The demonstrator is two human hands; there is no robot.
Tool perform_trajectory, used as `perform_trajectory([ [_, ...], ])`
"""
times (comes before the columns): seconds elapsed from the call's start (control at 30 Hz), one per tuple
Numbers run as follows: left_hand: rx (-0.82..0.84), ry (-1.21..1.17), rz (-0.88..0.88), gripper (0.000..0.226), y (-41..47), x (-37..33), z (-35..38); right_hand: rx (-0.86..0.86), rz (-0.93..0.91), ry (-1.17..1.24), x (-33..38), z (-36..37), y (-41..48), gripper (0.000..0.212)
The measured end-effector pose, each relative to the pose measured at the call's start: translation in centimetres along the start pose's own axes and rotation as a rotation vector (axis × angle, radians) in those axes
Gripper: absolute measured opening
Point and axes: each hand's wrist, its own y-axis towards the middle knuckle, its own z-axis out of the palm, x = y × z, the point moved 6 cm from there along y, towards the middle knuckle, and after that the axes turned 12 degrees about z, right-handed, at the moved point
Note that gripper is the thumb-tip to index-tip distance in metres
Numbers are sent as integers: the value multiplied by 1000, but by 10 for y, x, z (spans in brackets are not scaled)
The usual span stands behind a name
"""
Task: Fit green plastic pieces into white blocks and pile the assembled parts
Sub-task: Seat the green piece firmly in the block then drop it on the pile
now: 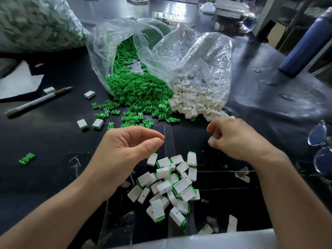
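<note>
Picking one green piece [136, 94] and one white block [188, 109] from the heaps behind the finished pile [168, 187] seems next; push them together straight. The left hand [125, 146], above the pile, is loosely bent and holds nothing. The right hand [237, 139] is curled up; I cannot tell if it holds anything.

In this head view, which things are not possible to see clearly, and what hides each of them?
- Head view, right hand: curled fingers hide whether the grip holds a piece.
- Head view, big bag at top left: blurred, cut off by the edges; contents unclear.
- Head view, glasses: partly cut off by the right edge.
- Head view, blue bottle: blurred, no label readable.
</note>
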Motion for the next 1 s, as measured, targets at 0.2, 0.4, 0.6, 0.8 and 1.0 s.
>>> perform_trajectory([
  [0.2,41,86,29,37,-1,7,2,227,-207,614,37,9,-23,21],
  [0.4,107,110,146,24,-2,2,10,451,-292,870,64,22,-41,21],
  [0.6,2,380,135,21,7,6,-5,317,-261,871,59,19,-35,9],
  [0.8,-178,697,82,12,22,14,-38,233,-227,833,52,17,-28,10],
  [1.0,-70,844,-35,12,29,29,-34,213,-229,795,52,19,-31,11],
])
